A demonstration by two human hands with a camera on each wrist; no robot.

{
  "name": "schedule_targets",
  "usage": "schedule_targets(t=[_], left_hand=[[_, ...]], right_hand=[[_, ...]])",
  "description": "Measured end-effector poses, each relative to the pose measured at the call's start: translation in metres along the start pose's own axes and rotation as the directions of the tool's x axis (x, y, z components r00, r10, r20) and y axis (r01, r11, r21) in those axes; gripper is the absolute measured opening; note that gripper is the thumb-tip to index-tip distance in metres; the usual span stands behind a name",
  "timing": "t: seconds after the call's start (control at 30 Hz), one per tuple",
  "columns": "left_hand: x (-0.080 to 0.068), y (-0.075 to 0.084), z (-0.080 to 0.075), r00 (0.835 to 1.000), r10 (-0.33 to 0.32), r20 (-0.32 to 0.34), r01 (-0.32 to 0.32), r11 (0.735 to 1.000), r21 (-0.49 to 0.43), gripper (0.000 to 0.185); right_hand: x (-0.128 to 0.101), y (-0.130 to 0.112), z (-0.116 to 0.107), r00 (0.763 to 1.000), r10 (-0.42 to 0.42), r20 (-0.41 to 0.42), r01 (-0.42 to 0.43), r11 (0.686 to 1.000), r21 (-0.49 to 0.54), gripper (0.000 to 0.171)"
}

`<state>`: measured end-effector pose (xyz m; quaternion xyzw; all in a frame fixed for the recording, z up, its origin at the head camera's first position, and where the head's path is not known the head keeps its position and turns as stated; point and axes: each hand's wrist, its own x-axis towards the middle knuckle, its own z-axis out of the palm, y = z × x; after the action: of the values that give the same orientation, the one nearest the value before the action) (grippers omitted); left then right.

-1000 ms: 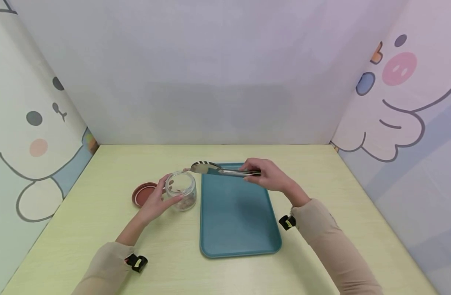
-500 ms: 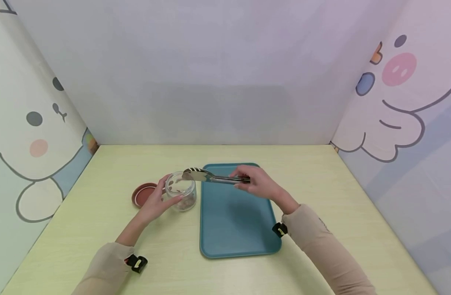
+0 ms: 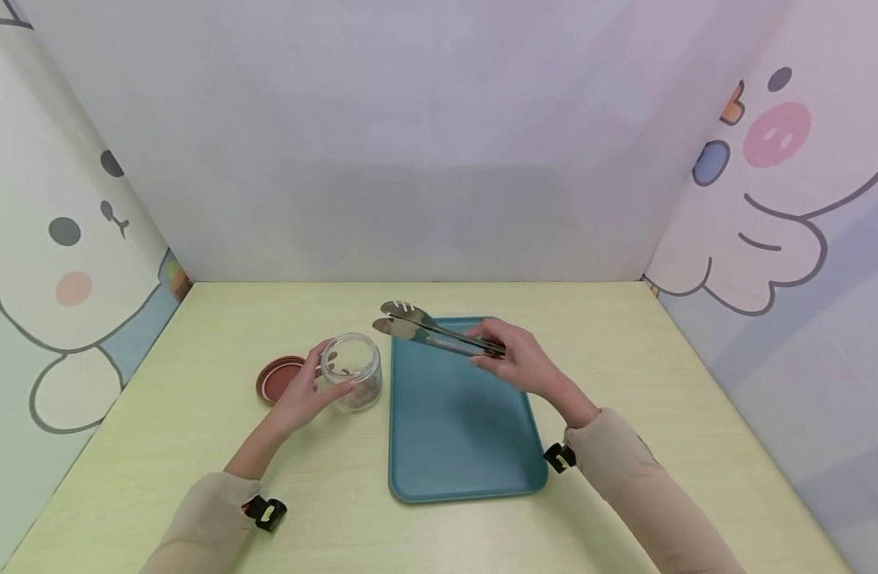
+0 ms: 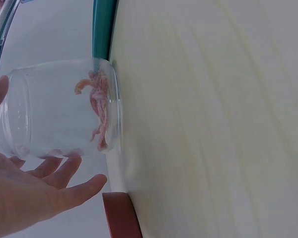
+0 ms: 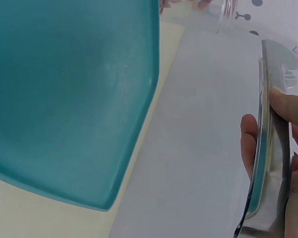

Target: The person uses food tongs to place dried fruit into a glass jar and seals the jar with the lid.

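A clear glass jar [image 3: 352, 381] stands on the table left of the teal tray [image 3: 463, 446], with pinkish-brown bits [image 4: 98, 111] lying at its bottom. My left hand [image 3: 305, 392] cups the jar's side, fingers curved against the glass [image 4: 59, 109]. My right hand [image 3: 513, 360] grips metal tongs [image 3: 427, 331] by the handle end above the tray's far part. The tongs' tips point left, raised above and beyond the jar's mouth, slightly apart, with nothing seen between them. In the right wrist view the tongs' arms [image 5: 268, 148] run beside my fingers.
A dark red lid [image 3: 277, 377] lies flat on the table just left of the jar. The tray's inside [image 5: 64, 99] is bare. Cartoon-printed walls close in the yellow-green table [image 3: 194, 446] on the left, back and right.
The tongs' tips dipped to the jar's mouth half a second ago and have since lifted up and right, away from it. The left hand and jar stayed put.
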<state>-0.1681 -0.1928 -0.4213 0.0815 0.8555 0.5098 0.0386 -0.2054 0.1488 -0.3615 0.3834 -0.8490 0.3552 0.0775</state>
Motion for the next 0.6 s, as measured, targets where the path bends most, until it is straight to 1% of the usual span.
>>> schedule_targets(t=[0.17, 0.37, 0.47, 0.6], left_hand=[[0.0, 0.001, 0.0, 1.0, 0.001, 0.0, -0.001, 1.0, -0.001, 0.082], [-0.001, 0.002, 0.001, 1.0, -0.011, 0.001, 0.011, 1.0, 0.003, 0.083], [-0.001, 0.001, 0.001, 1.0, -0.013, 0.001, 0.013, 1.0, 0.004, 0.084], [-0.001, 0.0, 0.0, 1.0, -0.002, -0.002, 0.002, 1.0, 0.003, 0.083]], right_hand=[[-0.01, 0.0, 0.0, 0.996, 0.037, -0.077, -0.039, 0.999, -0.015, 0.032], [-0.022, -0.001, 0.003, 0.983, 0.108, -0.149, -0.113, 0.993, -0.026, 0.038], [-0.027, -0.001, 0.005, 0.972, 0.158, -0.176, -0.162, 0.987, -0.007, 0.041], [-0.033, 0.0, 0.007, 0.946, 0.24, -0.216, -0.241, 0.97, 0.025, 0.046]])
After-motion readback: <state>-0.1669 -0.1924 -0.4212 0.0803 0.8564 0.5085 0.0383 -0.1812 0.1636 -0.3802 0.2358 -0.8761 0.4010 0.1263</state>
